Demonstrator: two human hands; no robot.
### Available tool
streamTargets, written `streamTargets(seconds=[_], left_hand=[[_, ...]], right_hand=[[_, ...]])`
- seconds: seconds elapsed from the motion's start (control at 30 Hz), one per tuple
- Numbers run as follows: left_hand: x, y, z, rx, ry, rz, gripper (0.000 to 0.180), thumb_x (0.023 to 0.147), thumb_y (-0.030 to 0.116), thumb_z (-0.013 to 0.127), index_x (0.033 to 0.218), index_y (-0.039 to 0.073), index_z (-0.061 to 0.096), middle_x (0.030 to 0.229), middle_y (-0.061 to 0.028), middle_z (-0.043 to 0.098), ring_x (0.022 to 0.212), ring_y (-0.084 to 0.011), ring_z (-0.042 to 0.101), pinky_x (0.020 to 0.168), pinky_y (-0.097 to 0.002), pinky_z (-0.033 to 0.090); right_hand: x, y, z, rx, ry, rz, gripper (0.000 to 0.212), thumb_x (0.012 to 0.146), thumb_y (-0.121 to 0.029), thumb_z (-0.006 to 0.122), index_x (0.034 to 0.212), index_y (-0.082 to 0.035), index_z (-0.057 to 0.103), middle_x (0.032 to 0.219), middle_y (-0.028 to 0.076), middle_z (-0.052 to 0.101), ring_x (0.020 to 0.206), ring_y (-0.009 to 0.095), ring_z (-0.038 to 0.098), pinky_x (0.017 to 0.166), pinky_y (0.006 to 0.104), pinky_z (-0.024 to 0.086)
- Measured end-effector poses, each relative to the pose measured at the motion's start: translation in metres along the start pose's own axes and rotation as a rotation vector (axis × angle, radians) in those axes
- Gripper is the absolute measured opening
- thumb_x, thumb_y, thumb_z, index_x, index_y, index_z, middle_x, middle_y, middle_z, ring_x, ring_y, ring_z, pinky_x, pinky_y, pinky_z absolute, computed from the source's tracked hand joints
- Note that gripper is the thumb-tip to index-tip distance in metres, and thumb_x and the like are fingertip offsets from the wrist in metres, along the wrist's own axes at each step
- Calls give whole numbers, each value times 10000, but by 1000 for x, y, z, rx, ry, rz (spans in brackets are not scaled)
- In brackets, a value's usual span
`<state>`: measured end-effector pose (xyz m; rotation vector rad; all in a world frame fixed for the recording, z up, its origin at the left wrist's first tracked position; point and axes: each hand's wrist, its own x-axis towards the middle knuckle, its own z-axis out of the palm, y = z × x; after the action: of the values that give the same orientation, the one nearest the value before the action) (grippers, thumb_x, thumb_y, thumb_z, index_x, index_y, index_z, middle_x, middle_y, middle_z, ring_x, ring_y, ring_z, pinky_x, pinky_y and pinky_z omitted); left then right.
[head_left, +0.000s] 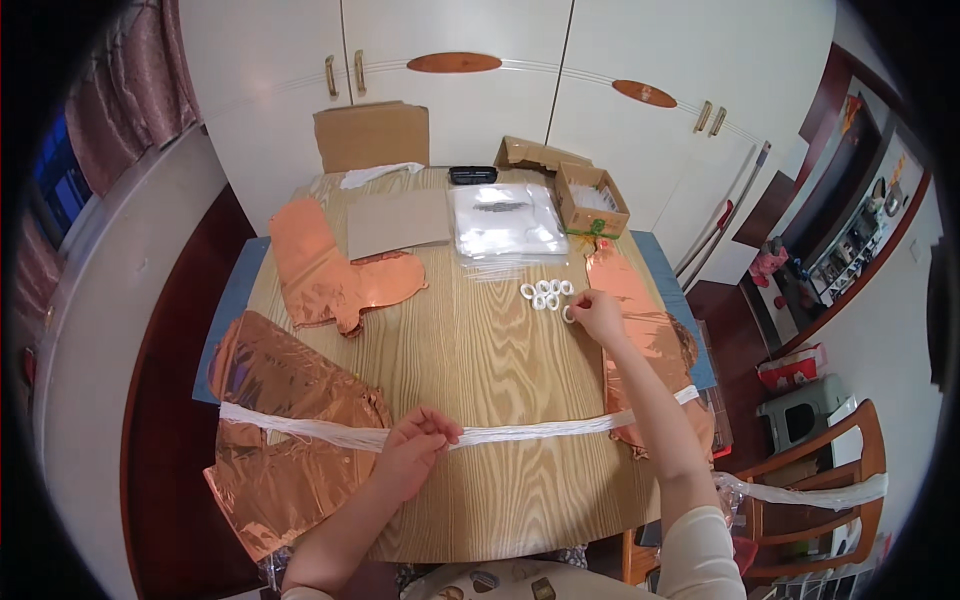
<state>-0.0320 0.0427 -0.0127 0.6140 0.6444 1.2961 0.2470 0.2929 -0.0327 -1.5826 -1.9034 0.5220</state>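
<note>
White strand bundle (540,433) stretched across the near half of the table (500,370), from the left edge to the right edge, roughly parallel to the near edge; pinched in the left hand (420,440) around the midpoint between left and right edges, thumb and fingers closed on the strands; white ring (565,316) between the table's middle and its right edge, gripped at its rim between thumb and fingertip of the right hand (598,318), partly hidden there; just beyond, toward the far edge, more white rings (546,293) in a tight cluster; beneath the right end of the strands, long copper foil shape (635,300) along the right edge; beneath the left end, wrinkled copper foil pieces (300,470) over the near left corner; farther up the left edge, bent copper foil shape (310,260); toward the far edge, flat cardboard sheet (400,222), then stack of clear plastic bags (510,225), with black object (473,175) just behind; at the far right corner, open cardboard box (592,222) with pale contents; past the far edge, white cabinet (450,30); beyond the near right corner, wooden chair (868,435).
</note>
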Motion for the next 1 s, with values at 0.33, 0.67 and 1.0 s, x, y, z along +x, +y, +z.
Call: streamTargets(seconds=[0.33, 0.67, 1.0], left_hand=[[-3, 3, 0, 10, -16, 10, 188, 744, -54, 471, 908, 31, 504, 883, -86, 571, 843, -159, 524, 792, -265, 391], [-2, 8, 1, 415, 64, 35, 111, 752, -14, 529, 850, 34, 547, 836, -62, 580, 785, -161, 543, 725, -267, 413], [4, -9, 2, 1672, -64, 577, 119, 684, 82, 652, 781, 58, 587, 725, -74, 534, 707, -249, 538, 625, -350, 433]], right_hand=[[26, 7, 24, -2, 121, -17, 106, 698, -128, 633, 736, -30, 645, 678, 116, 633, 639, 235, 619, 614, 332, 483], [-49, -49, -4, -43, 249, -444, 83, 760, -47, 555, 796, -1, 614, 794, 124, 567, 680, 237, 580, 587, 327, 468], [-167, -106, 17, 49, -326, -714, 79, 721, -113, 627, 764, -49, 609, 747, 80, 520, 733, 247, 563, 655, 341, 478]])
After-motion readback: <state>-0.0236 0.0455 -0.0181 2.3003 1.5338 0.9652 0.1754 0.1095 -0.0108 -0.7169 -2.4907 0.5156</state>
